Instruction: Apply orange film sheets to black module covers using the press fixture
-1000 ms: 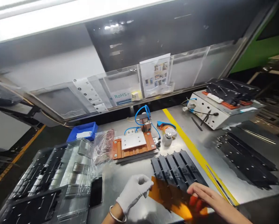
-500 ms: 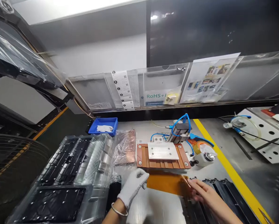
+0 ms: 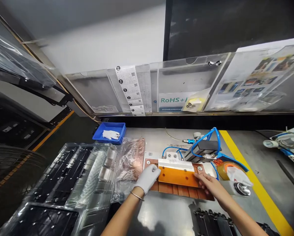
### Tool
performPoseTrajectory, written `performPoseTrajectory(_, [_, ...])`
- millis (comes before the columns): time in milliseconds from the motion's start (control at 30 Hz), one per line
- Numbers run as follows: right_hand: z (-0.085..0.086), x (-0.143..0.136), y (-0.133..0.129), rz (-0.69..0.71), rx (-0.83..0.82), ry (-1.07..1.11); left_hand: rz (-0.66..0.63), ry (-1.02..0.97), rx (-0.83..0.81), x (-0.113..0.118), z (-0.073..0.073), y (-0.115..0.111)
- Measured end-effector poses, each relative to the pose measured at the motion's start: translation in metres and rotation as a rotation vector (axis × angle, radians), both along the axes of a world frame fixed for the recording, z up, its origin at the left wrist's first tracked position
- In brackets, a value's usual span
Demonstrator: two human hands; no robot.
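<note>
An amber translucent sheet (image 3: pixel 177 178) is stretched between my hands, over the silver plate (image 3: pixel 177 164) of a reddish-brown fixture (image 3: pixel 171 189). My left hand (image 3: pixel 148 177), in a white glove, pinches the sheet's left end. The bare right hand (image 3: pixel 207 184) grips the right end between thumb and fingers. Screw heads show through the sheet. Blue air tubes (image 3: pixel 219 141) rise behind the fixture at its right.
Clear trays with black parts (image 3: pixel 60 170) stand at the left. A blue bin (image 3: pixel 121 131) holds a white glove. Beside the fixture lies a plastic-wrapped copper-coloured piece (image 3: pixel 134 160). Tape rolls (image 3: pixel 223 170), a metal-topped bottle (image 3: pixel 242 189) and black parts (image 3: pixel 214 223) are at the right.
Both hands have moved forward with the amber sheet, from in front of the fixture to over its silver plate. The camera view has shifted closer.
</note>
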State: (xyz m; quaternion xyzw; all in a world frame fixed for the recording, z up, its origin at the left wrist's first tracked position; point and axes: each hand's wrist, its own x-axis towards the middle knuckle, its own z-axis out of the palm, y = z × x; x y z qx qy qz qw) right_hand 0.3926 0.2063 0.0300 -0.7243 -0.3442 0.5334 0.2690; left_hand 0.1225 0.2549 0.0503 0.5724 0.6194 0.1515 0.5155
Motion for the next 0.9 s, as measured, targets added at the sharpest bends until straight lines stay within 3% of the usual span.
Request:
performPoseTrajectory(433, [0.006, 0.006, 0.018, 0.094, -0.036, 0.001, 0.032, 0.080, 0.025, 0.004, 0.001, 0.003])
performPoseTrajectory(700, [0.009, 0.027, 0.026, 0.245, -0.079, -0.180, 0.162, -0.002, -0.083, 0.006, -0.002, 0.002])
performPoseTrajectory(900, [0.017, 0.057, 0.012, 0.274, 0.066, -0.373, 0.196, -0.040, -0.109, 0.004, -0.003, 0.002])
